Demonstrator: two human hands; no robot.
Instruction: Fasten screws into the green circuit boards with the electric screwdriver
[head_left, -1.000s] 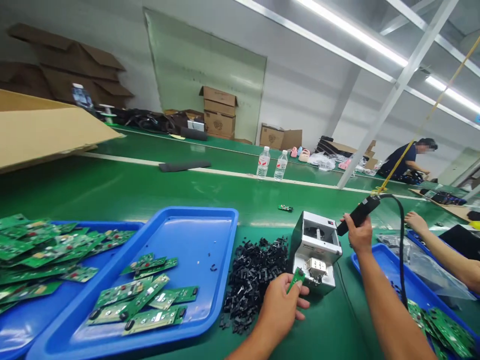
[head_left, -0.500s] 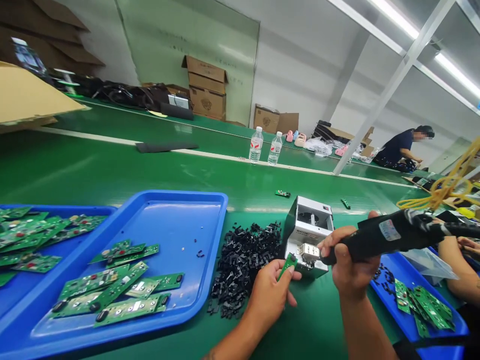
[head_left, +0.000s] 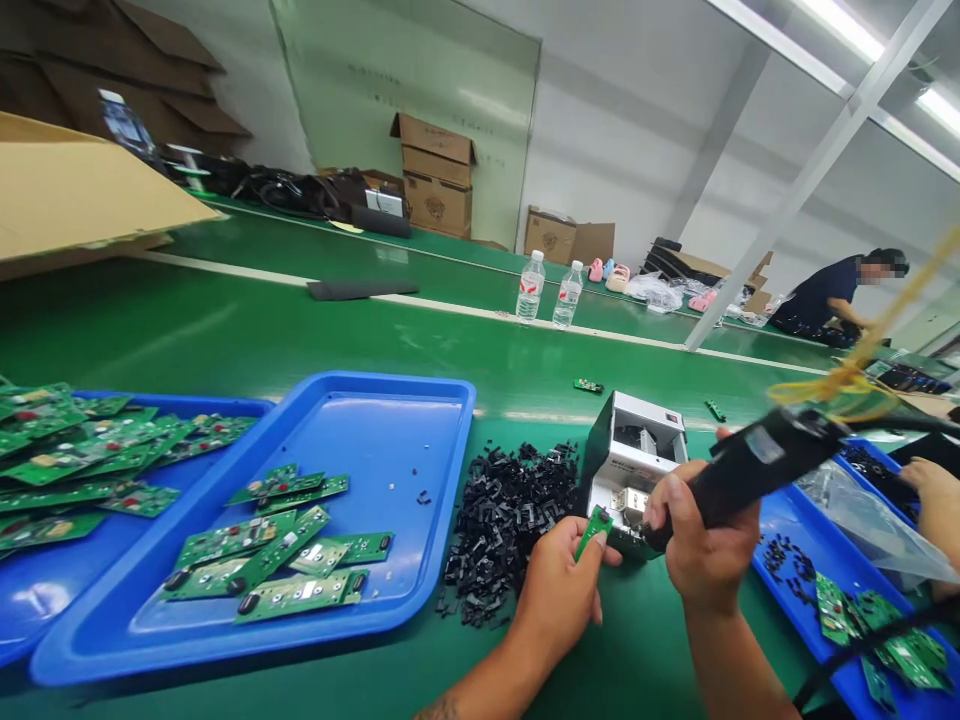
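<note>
A small green circuit board (head_left: 592,535) is pinched in my left hand (head_left: 559,580), in front of a grey and black machine (head_left: 637,450). My right hand (head_left: 705,545) grips a black electric screwdriver (head_left: 765,465), whose lower end points down-left beside the machine's front; its tip is hidden. Left of the machine lies a heap of small black plastic parts (head_left: 506,530). Several green boards with black pieces (head_left: 300,595) rest in the blue tray (head_left: 461,430) on the left.
Another blue tray (head_left: 262,405) with piled boards is at far left. On the right, a blue tray (head_left: 795,620) holds boards and black parts, near another person's hand (head_left: 937,490). Two bottles (head_left: 529,288) stand behind. A person (head_left: 825,295) leans over the far table.
The view has shifted, so most things appear further right. The screwdriver is tilted more steeply and its tip has moved away from the machine's metal block. The board remains in my left hand.
</note>
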